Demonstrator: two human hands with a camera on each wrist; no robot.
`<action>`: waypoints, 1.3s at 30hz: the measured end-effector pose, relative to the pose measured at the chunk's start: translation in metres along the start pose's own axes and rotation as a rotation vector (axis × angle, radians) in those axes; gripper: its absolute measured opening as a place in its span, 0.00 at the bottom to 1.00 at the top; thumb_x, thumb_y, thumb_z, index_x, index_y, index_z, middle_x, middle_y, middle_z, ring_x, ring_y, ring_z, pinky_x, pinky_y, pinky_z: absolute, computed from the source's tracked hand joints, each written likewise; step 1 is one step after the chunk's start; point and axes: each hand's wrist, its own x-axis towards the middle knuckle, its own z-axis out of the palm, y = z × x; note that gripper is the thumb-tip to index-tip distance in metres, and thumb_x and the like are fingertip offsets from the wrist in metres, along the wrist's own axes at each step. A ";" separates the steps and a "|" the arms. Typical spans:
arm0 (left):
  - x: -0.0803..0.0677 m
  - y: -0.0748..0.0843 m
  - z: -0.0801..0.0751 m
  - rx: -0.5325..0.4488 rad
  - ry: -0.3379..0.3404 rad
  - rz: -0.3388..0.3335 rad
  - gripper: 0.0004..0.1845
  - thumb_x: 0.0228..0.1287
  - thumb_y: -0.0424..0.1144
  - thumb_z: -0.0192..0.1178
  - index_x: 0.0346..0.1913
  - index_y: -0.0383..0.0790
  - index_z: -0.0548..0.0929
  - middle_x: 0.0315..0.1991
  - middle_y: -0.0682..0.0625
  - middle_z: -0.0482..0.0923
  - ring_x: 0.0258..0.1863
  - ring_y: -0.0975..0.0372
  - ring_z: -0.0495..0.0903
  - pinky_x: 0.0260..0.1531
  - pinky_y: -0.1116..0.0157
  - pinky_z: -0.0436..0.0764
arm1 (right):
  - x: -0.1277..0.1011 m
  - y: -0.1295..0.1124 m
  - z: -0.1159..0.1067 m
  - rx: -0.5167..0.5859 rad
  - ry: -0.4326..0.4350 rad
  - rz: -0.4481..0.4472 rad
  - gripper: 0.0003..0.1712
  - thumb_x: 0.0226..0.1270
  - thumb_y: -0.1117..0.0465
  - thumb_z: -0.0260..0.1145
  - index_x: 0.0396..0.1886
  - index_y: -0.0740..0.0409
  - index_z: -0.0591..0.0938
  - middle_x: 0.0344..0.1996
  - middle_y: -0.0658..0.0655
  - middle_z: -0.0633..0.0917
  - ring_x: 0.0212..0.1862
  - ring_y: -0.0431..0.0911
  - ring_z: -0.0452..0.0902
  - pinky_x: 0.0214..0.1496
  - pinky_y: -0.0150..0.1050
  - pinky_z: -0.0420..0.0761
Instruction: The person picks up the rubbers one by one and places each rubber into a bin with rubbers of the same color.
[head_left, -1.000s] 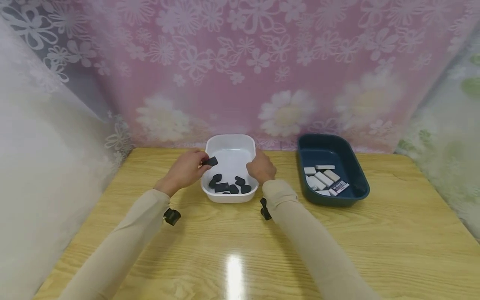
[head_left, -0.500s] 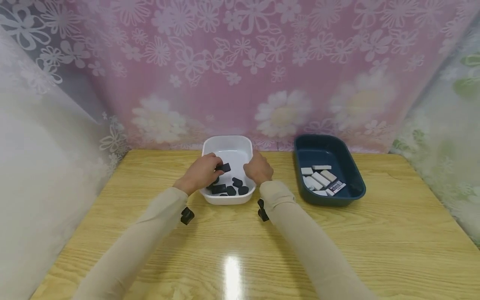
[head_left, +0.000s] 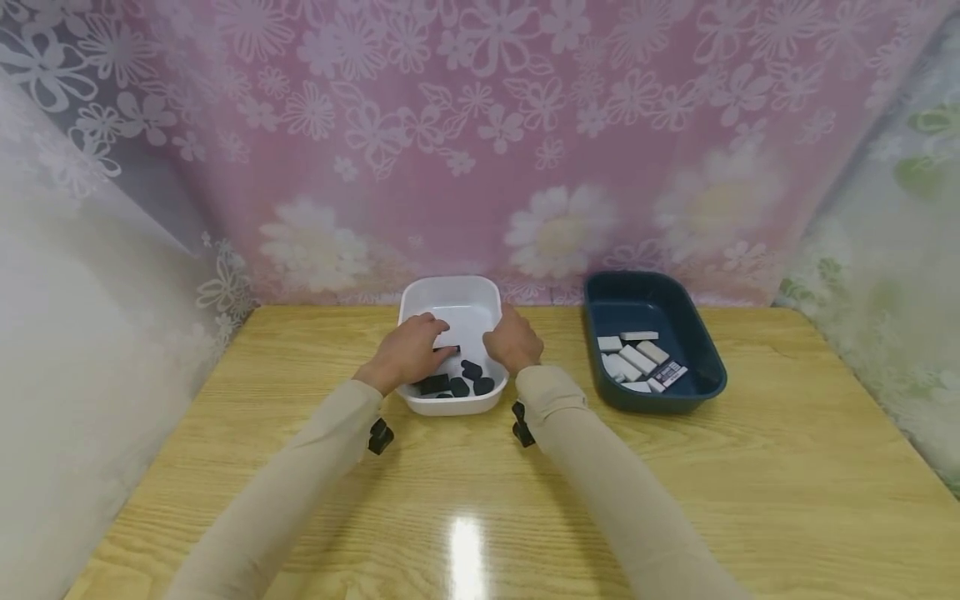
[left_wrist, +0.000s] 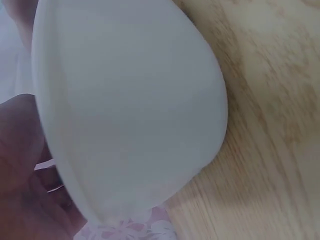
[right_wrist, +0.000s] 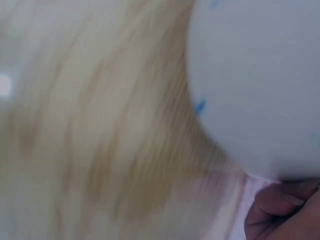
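Here, two sleeved arms reach across the wooden table (head_left: 675,492) to a white tub (head_left: 480,293) set near the flowered pink backdrop (head_left: 480,125). The left hand (head_left: 408,352) hangs over the tub's left rim, fingers curled, pinching a flat black piece (head_left: 448,349) just above the tub floor. More black pieces (head_left: 459,384) lie loose at the tub's near end, below that hand. The right hand (head_left: 513,343) rests on the tub's right rim, fingers curled over the edge and gripping the wall; the right wrist view shows a fingertip (right_wrist: 280,202) against the tub's outer side (right_wrist: 260,75). A dark blue tub (head_left: 686,329) stands well apart to the right, holding white blocks (head_left: 633,358).
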 end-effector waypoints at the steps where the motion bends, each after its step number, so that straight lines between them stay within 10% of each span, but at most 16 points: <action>1: -0.002 -0.001 0.000 -0.010 0.026 -0.010 0.22 0.68 0.47 0.57 0.57 0.35 0.78 0.50 0.42 0.76 0.49 0.51 0.75 0.49 0.54 0.75 | -0.001 -0.001 0.000 0.011 0.003 -0.001 0.31 0.61 0.58 0.60 0.65 0.55 0.68 0.50 0.61 0.79 0.47 0.55 0.76 0.48 0.53 0.74; 16: -0.034 -0.025 -0.008 -0.115 0.464 -0.064 0.10 0.65 0.37 0.56 0.45 0.36 0.81 0.46 0.44 0.78 0.47 0.50 0.76 0.46 0.53 0.75 | -0.001 -0.004 0.006 0.259 0.130 0.008 0.22 0.59 0.65 0.56 0.55 0.61 0.76 0.45 0.63 0.81 0.47 0.58 0.76 0.48 0.50 0.76; 29: -0.054 -0.037 -0.013 -0.151 0.576 -0.047 0.08 0.63 0.34 0.58 0.41 0.34 0.82 0.41 0.43 0.80 0.42 0.50 0.77 0.44 0.53 0.75 | 0.008 -0.003 -0.007 0.215 0.086 0.010 0.24 0.61 0.62 0.55 0.58 0.59 0.74 0.45 0.62 0.81 0.45 0.57 0.77 0.45 0.49 0.77; 39: -0.072 -0.047 -0.008 -0.189 0.523 -0.118 0.09 0.66 0.36 0.57 0.44 0.36 0.82 0.44 0.44 0.79 0.44 0.51 0.77 0.43 0.52 0.75 | -0.005 0.005 -0.008 0.186 0.018 0.034 0.25 0.61 0.61 0.55 0.60 0.57 0.73 0.45 0.61 0.81 0.44 0.55 0.79 0.42 0.48 0.79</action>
